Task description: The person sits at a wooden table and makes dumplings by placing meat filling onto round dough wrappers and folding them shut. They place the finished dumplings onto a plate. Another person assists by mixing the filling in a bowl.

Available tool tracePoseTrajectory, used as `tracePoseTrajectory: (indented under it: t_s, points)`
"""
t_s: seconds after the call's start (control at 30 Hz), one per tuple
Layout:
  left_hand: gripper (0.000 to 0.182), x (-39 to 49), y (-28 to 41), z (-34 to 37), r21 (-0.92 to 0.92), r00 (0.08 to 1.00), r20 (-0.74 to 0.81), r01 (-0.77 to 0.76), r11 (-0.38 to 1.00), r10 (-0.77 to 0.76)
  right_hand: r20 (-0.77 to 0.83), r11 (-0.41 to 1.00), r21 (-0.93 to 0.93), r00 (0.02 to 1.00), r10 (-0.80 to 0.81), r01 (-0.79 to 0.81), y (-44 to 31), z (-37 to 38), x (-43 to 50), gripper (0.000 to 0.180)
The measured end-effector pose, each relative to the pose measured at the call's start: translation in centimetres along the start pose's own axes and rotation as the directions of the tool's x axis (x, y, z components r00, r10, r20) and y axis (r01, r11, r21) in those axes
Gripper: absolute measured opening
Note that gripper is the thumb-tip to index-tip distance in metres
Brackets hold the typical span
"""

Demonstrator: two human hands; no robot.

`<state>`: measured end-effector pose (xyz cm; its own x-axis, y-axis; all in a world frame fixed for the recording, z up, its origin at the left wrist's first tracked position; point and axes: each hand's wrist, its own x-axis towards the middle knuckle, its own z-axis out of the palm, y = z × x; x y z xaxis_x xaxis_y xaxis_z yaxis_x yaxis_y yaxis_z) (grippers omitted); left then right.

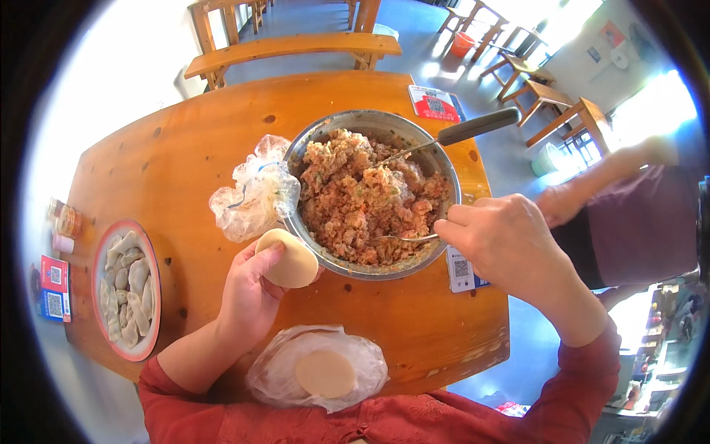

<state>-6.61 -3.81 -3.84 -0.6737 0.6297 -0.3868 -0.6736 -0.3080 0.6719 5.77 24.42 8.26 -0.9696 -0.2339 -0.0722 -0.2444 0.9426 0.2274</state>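
A round dumpling wrapper (294, 265) lies across the fingers of my left hand (252, 299), my thumb pressing on its face. My right hand (496, 244) grips a metal spoon (419, 238) whose bowl end dips into minced filling (360, 194). That filling, flecked with green and orange bits, fills much of a large steel bowl (355, 274). A second utensil with a dark handle (480, 126) stands in the filling, leaning over the bowl's right rim. Close to my body, more wrapper dough (325, 373) sits on a crumpled clear plastic bag (266, 366).
Folded dumplings (130, 277) rest on a red-rimmed plate (157, 311) at the left of the wooden table (194, 161). A knotted plastic bag (252, 194) touches the bowl's left side. Small jars (69, 222) and printed code cards (434, 104) stand near the edges. Another person's arm (604, 175) is at right.
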Motion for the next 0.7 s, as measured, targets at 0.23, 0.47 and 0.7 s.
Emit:
tracePoseTrajectory:
  t_s: [0.23,0.47,0.7]
  points:
    - [0.027,-0.7,0.0,-0.3,0.03,1.0,-0.024,0.008,1.0,-0.008,0.324,0.835,0.476,0.938,0.126,-0.276,2.5,2.0,1.3,0.016]
    - [0.032,-2.6,2.5,-0.3,0.09,0.992,0.129,-0.005,0.996,-0.007,0.496,0.588,0.71,0.868,-0.027,-0.387,5.1,2.6,1.9,0.021]
    - [0.044,-2.0,2.5,4.6,0.039,0.951,0.307,-0.052,0.998,0.037,0.307,0.474,0.814,0.941,0.139,-0.336,5.5,1.7,-0.9,0.02]
